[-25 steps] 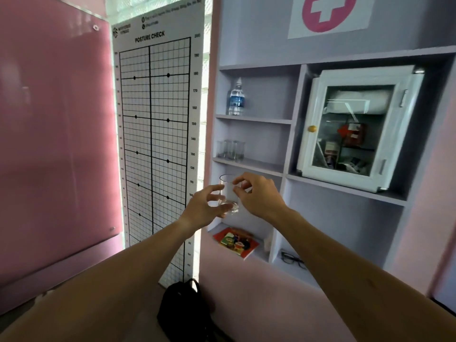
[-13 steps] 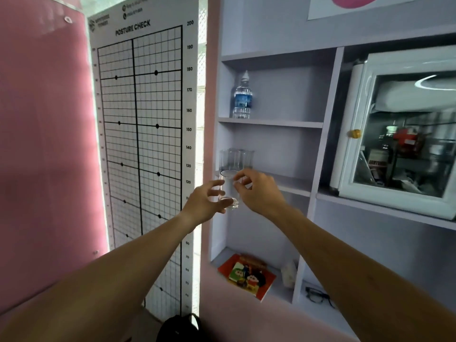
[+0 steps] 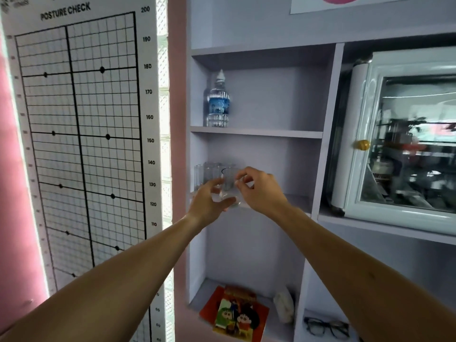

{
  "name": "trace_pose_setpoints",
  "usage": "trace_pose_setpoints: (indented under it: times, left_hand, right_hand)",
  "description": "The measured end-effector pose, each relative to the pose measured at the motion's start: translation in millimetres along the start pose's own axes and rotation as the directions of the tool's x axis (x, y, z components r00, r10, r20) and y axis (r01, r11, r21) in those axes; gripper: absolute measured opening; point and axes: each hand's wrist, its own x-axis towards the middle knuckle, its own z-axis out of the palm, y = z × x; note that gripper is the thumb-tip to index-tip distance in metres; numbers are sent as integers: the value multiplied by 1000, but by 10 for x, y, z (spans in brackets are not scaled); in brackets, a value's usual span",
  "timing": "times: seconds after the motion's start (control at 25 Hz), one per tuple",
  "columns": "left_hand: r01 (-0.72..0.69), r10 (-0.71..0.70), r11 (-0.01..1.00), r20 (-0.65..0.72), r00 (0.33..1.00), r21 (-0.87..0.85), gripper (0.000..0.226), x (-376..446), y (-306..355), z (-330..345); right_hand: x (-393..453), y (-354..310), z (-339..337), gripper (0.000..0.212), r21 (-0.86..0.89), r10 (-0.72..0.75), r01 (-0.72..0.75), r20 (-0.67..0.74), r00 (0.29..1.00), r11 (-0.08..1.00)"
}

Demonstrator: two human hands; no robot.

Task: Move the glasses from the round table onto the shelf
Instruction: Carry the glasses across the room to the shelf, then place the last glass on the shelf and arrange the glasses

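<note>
- Fingers (image 3: 217,183) of the left hand (image 3: 207,203) and those of the right hand (image 3: 261,191) were clamped on one clear glass (image 3: 229,191), the left from 9 o'clock with the thumb near its base, the right pinching the rim from 3 o'clock.
- That glass was held upright at the front lip of the middle shelf (image 3: 296,202); whether its base already touched the board could not be told, since the left thumb covered it.
- Just behind it, toward 11 o'clock, stood a cluster of glasses already on the shelf (image 3: 207,174), apparently very close to the held one.
- Judged from this, the placing step was nearly complete and only the release was left.
- Risk: pushing further in could knock the held glass against the cluster, because they are transparent and hard to separate by eye.
- Risk: letting go with the base half over the lip could tip it off toward the lower compartment, where a picture book (image 3: 234,314) lay at 6 o'clock.
- Risk: withdrawing the right fingers while curled over the rim could drag the glass forward.
- Further out, a water bottle (image 3: 218,102) stood on the shelf above at 12 o'clock, a glass-fronted cabinet (image 3: 404,141) sat at 3 o'clock, and a posture chart (image 3: 79,134) hung at 9 o'clock; none looked to be in the way.
</note>
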Motion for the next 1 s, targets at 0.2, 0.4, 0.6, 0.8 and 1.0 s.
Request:
trace_pose_setpoints:
  times: [0.2,0.4,0.6,0.8,1.0]
  left_hand:
    - [-30,30,1000,-9,999,7,64,419,-262,245]
    - [-27,31,982,-22,999,188,47,807,-452,455]
    - [-102,131,914,-48,990,394,33,998,-627,622]
    - [-136,171,847,-22,985,515,26,1120,-656,719]
    - [-189,208,765,43,977,616,27,1181,-682,763]
  right_hand:
    - [353,377,168,10,-63,5,-6,-12,1000,998]
    - [666,740,265,10,-71,33,-32,10,999,997]
    - [858,1009,361,12,-46,-4,5,16,1000,999]
    - [967,1144,434,22,16,8,-8,23,1000,1000]
    - [1023,1198,487,32,38,38,-39,17,999,999]
